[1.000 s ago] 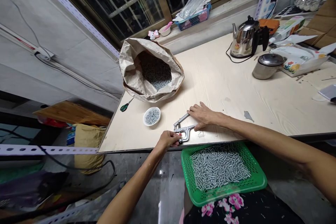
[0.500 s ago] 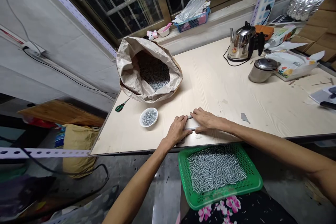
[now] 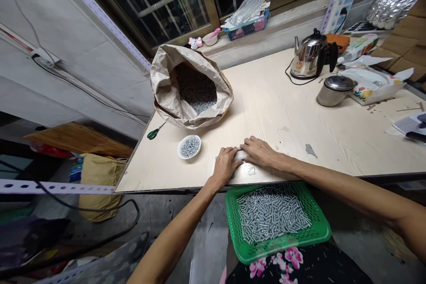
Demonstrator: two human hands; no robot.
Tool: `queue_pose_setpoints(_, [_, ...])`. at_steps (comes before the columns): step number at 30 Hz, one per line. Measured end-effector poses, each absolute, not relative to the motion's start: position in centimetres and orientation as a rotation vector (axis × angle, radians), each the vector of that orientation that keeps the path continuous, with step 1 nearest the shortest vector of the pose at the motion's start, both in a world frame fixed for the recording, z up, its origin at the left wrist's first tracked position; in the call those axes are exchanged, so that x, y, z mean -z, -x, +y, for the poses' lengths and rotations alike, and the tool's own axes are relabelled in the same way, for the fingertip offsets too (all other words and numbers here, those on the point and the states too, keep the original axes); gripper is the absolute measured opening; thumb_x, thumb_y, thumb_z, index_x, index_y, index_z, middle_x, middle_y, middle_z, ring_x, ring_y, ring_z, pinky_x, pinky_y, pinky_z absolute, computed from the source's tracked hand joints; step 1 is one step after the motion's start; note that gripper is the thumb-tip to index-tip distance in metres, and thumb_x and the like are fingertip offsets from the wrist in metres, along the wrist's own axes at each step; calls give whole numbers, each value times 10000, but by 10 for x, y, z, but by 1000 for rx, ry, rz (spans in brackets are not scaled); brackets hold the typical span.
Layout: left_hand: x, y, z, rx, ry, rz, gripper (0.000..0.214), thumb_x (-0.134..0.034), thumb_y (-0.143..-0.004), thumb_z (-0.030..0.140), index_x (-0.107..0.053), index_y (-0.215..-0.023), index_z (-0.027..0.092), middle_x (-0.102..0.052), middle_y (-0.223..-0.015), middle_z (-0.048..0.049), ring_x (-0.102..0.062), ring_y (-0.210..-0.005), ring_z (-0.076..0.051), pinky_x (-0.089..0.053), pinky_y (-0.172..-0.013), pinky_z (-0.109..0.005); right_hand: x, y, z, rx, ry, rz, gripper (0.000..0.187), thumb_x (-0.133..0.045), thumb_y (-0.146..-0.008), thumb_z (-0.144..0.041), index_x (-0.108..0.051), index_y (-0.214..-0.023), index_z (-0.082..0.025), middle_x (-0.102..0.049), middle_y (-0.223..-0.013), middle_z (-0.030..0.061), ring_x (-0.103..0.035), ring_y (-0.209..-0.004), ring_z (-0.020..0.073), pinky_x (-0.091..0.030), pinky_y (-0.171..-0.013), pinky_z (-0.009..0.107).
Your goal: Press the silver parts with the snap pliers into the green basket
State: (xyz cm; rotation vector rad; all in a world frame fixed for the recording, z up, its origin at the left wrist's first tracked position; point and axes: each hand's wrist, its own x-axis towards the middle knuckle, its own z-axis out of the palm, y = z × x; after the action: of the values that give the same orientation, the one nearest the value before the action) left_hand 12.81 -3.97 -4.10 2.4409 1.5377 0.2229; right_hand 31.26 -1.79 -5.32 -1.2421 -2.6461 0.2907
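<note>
At the table's front edge, my left hand [image 3: 226,164] and my right hand [image 3: 257,151] face each other close together. Thumbs and fingers of both press on narrow grey strips [image 3: 240,155] that run between them just over the tabletop. What the strips belong to is mostly covered by my fingers. Below the edge, on my lap, rests a green plastic basket [image 3: 235,242] full of short silvery threaded metal pieces [image 3: 273,213]. A white bowl [image 3: 179,152] with similar small metal pieces stands left of my hands.
Behind the bowl, an open paper-lined sack [image 3: 163,84] holds many more metal pieces. Green-handled scissors [image 3: 153,134] lie near the table's left edge. An electric kettle [image 3: 309,55] and a lidded metal pot [image 3: 334,91] stand at the right. A grey scrap [image 3: 310,150] lies beyond my right forearm.
The two strips between my hands have come closer together, and my thumbs have shifted up with them. The whole view has moved slightly; bowl, sack and basket stay in place.
</note>
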Motion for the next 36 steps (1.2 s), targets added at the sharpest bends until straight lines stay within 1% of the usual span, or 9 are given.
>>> queue_pose_setpoints(2, [43,-121,-47,-337,-2463,1549,505,-683,-792,303,-516,-1252,180,-532,-1270,-123,-475,-1165,-264,-437,-966,-437,56,-319,-16,-310,1183,-2626,443,-670,-798,-417,-561,-1138,-154,-573,-1096,128,-491,-974,271,-421,-771,367])
queue_pose_setpoints(5, [44,-117,-64,-452,-2547,1529,435,-638,-829,288,-527,-1240,199,-498,-1325,-126,-424,-1248,-279,-399,-1022,-479,61,-325,-12,-349,1160,-2591,349,-559,-886,-364,-540,-1174,-169,-569,-1128,125,-492,-981,253,-406,-802,366])
queue_pose_setpoints(9, [50,-131,-84,-410,-2611,1358,316,-580,-870,304,-579,-1162,183,-541,-1307,-121,-403,-1284,-278,-369,-1059,-491,70,-320,-3,-225,1283,-2538,167,-458,-910,-169,-605,-990,-179,-590,-991,96,-471,-901,233,-367,-735,343])
queue_pose_setpoints(15, [61,-146,-98,-451,-2506,1302,282,-501,-918,305,-563,-1175,206,-567,-1277,-92,-456,-1255,-236,-333,-1088,-495,68,-308,17,-135,1342,-2494,221,-400,-919,-109,-602,-853,-168,-583,-894,78,-450,-859,218,-331,-712,325])
queue_pose_setpoints(18, [54,-136,-101,-577,-2468,1426,267,-474,-928,307,-591,-1141,197,-552,-1256,-111,-486,-1204,-237,-419,-1016,-442,62,-310,4,-123,1344,-2432,157,-443,-921,-160,-599,-904,-164,-582,-956,91,-456,-892,227,-336,-723,329])
queue_pose_setpoints(20, [46,-124,-101,-642,-2371,1716,245,-464,-927,315,-637,-1036,180,-582,-1128,-119,-531,-1090,-237,-478,-908,-396,60,-314,-14,-156,1268,-2395,118,-497,-916,-228,-593,-949,-169,-580,-991,90,-462,-920,228,-342,-745,331])
queue_pose_setpoints(24, [31,-97,-89,-297,-2038,2224,247,-579,-832,390,-662,-772,166,-590,-910,-104,-538,-971,-260,-469,-742,-331,60,-315,-51,-330,1130,-2491,181,-551,-902,-363,-590,-908,-187,-591,-928,62,-489,-883,213,-335,-747,327])
queue_pose_setpoints(31, [17,-86,-61,213,-1719,2035,232,-614,-740,365,-645,-619,169,-619,-613,-35,-580,-657,-169,-336,-568,-246,73,-293,-55,-211,1193,-2545,62,-543,-904,-226,-557,-860,-184,-586,-902,50,-488,-851,201,-298,-718,319])
queue_pose_setpoints(36, [11,-74,-44,271,-1888,1982,143,-635,-722,275,-684,-669,153,-668,-684,-70,-598,-686,-178,-325,-576,-246,78,-291,-40,-178,1232,-2490,61,-524,-915,-199,-536,-856,-190,-590,-902,39,-489,-840,198,-297,-703,315])
